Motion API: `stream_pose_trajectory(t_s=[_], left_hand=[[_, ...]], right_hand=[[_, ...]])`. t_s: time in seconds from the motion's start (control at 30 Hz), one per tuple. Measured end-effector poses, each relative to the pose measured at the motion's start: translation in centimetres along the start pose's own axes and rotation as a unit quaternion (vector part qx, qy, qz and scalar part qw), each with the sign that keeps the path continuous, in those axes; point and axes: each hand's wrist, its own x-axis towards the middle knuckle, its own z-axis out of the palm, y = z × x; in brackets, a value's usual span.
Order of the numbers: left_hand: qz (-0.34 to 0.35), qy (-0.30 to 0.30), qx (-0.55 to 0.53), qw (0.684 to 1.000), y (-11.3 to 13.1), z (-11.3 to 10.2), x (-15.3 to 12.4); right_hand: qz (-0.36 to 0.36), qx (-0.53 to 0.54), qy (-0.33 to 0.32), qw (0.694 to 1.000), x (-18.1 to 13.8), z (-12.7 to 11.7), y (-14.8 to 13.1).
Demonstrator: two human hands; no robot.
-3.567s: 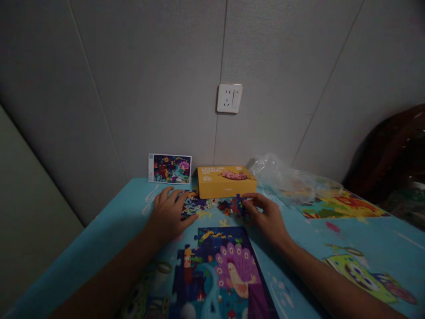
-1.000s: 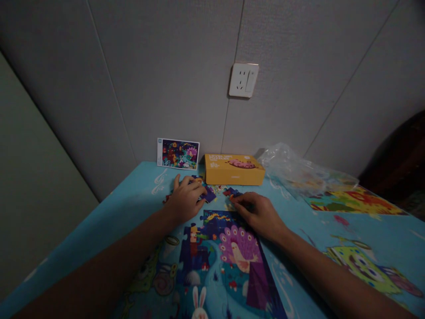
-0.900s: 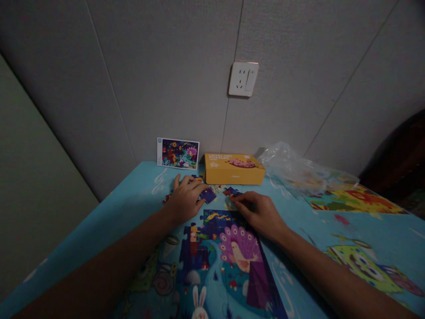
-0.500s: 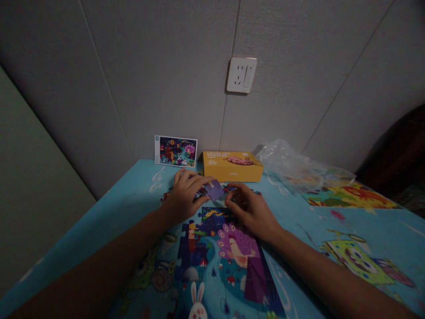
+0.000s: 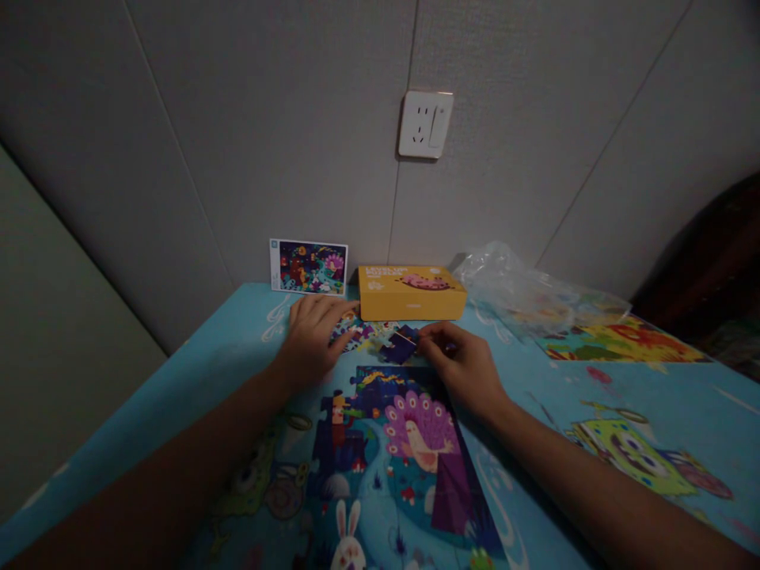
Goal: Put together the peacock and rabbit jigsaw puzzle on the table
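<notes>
My right hand pinches a dark blue-purple puzzle piece between thumb and fingers, just beyond the top edge of the partly joined jigsaw puzzle. That puzzle shows a pink peacock, a blue path and a white rabbit. My left hand rests with its fingers stretched out and thumb apart at the left side of the loose puzzle pieces. Part of the pile is hidden behind the fingers.
Behind the pieces stands a yellow puzzle box. A picture card leans on the wall to its left. At right lie a clear plastic bag and an orange-yellow picture sheet. The blue cartoon tablecloth covers the table.
A purple piece that was at my left fingertips is no longer there, and that hand has moved left. My right hand now holds a dark piece. The view has shifted slightly.
</notes>
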Motion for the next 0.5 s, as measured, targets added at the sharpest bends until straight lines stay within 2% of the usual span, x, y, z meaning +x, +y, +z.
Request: stream_pose_trajectory(t_s=[0.1, 0.17, 0.3, 0.5], left_hand=[[-0.108, -0.036, 0.045, 0.992, -1.1, 0.4, -0.2], [-0.142, -0.088, 0.057, 0.984, -1.2, 0.6, -0.3], [-0.161, -0.165, 0.054, 0.972, -0.7, 0.7, -0.4], [-0.156, -0.190, 0.038, 0.969, -0.1, 0.7, -0.5]], right_hand=[[-0.042, -0.084, -0.015, 0.995, 0.3, -0.4, 0.1], [-0.085, -0.113, -0.055, 0.988, 0.2, -0.4, 0.0], [-0.151, -0.166, -0.138, 0.965, -0.1, 0.2, -0.2], [-0.194, -0.249, -0.193, 0.929, -0.3, 0.7, -0.1]])
